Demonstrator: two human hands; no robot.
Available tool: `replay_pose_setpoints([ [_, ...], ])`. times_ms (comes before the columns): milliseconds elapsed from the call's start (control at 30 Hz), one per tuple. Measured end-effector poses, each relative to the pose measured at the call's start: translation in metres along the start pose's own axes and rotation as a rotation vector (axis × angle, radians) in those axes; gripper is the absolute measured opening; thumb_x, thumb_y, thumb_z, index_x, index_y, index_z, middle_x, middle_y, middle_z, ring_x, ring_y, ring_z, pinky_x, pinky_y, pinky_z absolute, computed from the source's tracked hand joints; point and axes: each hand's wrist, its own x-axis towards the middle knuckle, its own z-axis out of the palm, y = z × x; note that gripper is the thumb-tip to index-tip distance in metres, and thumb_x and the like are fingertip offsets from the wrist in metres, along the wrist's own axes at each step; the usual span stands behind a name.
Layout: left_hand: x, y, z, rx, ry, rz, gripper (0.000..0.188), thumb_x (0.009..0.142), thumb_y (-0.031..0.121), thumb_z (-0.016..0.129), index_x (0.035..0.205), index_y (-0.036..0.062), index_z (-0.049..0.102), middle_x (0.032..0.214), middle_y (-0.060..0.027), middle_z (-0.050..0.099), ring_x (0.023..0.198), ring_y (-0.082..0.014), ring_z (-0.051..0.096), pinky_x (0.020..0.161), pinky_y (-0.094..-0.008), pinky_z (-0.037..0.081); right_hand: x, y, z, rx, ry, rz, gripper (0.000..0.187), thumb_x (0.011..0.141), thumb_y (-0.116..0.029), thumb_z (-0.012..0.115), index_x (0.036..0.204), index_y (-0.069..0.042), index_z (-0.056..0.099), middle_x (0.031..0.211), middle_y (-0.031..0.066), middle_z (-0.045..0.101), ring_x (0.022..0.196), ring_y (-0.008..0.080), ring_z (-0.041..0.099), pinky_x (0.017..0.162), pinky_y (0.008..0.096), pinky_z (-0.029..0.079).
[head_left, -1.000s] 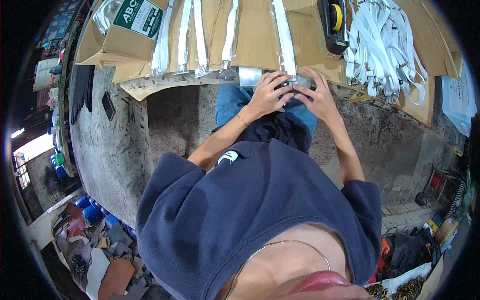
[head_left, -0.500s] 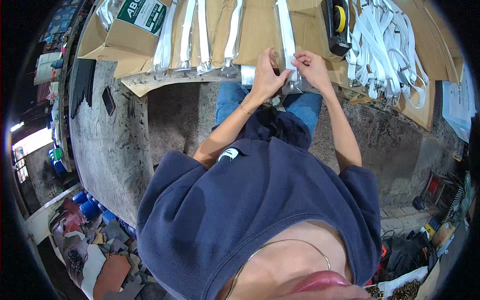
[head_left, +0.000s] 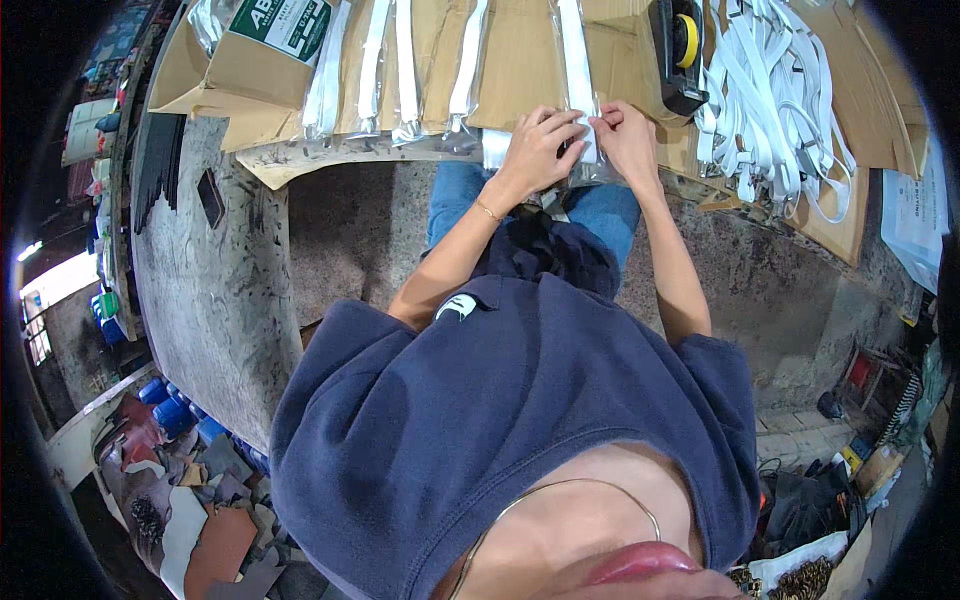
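Note:
A long white strap [head_left: 576, 50] lies in a clear plastic bag [head_left: 604, 174] on the cardboard in front of me, its near end at the table edge. My left hand [head_left: 540, 152] is bent over the bag's left side, fingertips closed against the strap. From the right, my right hand [head_left: 628, 146] pinches the bag beside the strap. The fingers partly hide what they grip. Further left lie several more bagged white straps [head_left: 466, 65], with metal ends near the edge. Just left of my left hand a white piece [head_left: 495, 148] shows at the edge.
Brown cardboard [head_left: 525, 60] covers the table. A black tape dispenser [head_left: 682, 95] with a yellow roll stands to the right, then a heap of white straps [head_left: 770, 100] with metal buckles. At the far left is an open cardboard box [head_left: 250, 75]. A pale blue bag [head_left: 915, 215] sits far right.
My left hand's fingers have come down and over toward the strap, closer to my right hand. The right fingers have closed in lower on the bag.

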Motion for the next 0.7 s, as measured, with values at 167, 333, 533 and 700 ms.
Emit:
replay_pose_setpoints([
  [167,0.0,0.005,-0.012,-0.03,-0.019,-0.067,0.024,0.075,0.02,0.072,0.096,0.0081,0.071,0.116,-0.0018,0.065,0.1,-0.0256,0.055,0.089,-0.0375,0.045,-0.013,-0.039,-0.066,0.004,0.282,-0.243,0.017,0.08,-0.018,0.07,0.09,-0.005,0.069,0.09,0.0113,0.068,0.084,0.0266,0.067,0.074,0.0356,0.05],
  [333,0.002,0.003,-0.002,-0.085,0.006,-0.045,0.026,0.072,0.019,0.073,0.096,0.0096,0.071,0.117,-0.0006,0.065,0.1,-0.0248,0.055,0.089,-0.0376,0.044,0.057,0.015,-0.146,-0.114,0.108,-0.041,0.034,0.085,-0.031,0.068,0.099,0.0,0.07,0.079,0.0078,0.067,0.065,0.0152,0.057,0.061,0.0295,0.046],
  [533,0.002,0.004,-0.004,-0.093,0.027,-0.077,0.025,0.072,0.019,0.072,0.096,0.0097,0.071,0.116,-0.0004,0.065,0.101,-0.0243,0.055,0.088,-0.037,0.044,0.083,0.025,-0.146,0.167,-0.22,0.228,0.029,0.084,-0.023,0.067,0.095,0.003,0.07,0.067,-0.0035,0.05,0.057,0.007,0.042,0.051,0.0243,0.036],
  [700,-0.001,0.003,-0.006,-0.109,0.015,-0.108,0.026,0.072,0.019,0.072,0.096,0.01,0.071,0.116,-0.0006,0.065,0.101,-0.0242,0.055,0.089,-0.0375,0.044,0.091,0.027,-0.143,0.32,-0.257,0.265,0.025,0.083,-0.018,0.066,0.089,0.006,0.068,0.064,-0.0051,0.043,0.054,0.0065,0.037,0.049,0.023,0.033],
])
